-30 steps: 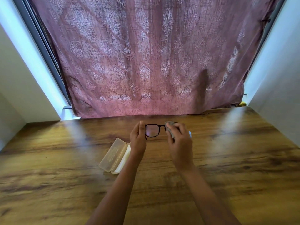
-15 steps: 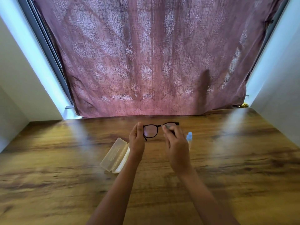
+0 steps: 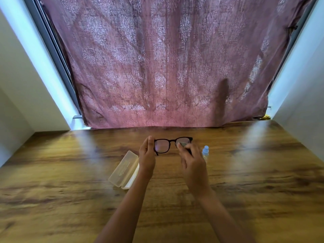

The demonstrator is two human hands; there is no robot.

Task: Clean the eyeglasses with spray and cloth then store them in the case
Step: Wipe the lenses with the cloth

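Hands apart: left hand [image 3: 147, 156] grips the eyeglasses [image 3: 164, 145], right hand [image 3: 192, 160] pinches a grey cloth [image 3: 183, 144] against one lens.
Spray bottle [image 3: 205, 151] (half hidden behind that hand) and open case [image 3: 122, 171] sit on the table [image 3: 245, 172].

One head-worn wide-angle view is provided. It is aimed forward and downward, close over the table [image 3: 70, 199], with the curtain [image 3: 157, 67] beyond.

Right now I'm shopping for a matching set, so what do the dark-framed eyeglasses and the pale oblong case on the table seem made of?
Dark-framed eyeglasses: likely plastic, judging by the thick, uniformly dark rims; the lenses are clear, but I cannot tell glass from plastic. Pale oblong case: probably translucent plastic with a milky finish, as the wood tone shows through its open lid.
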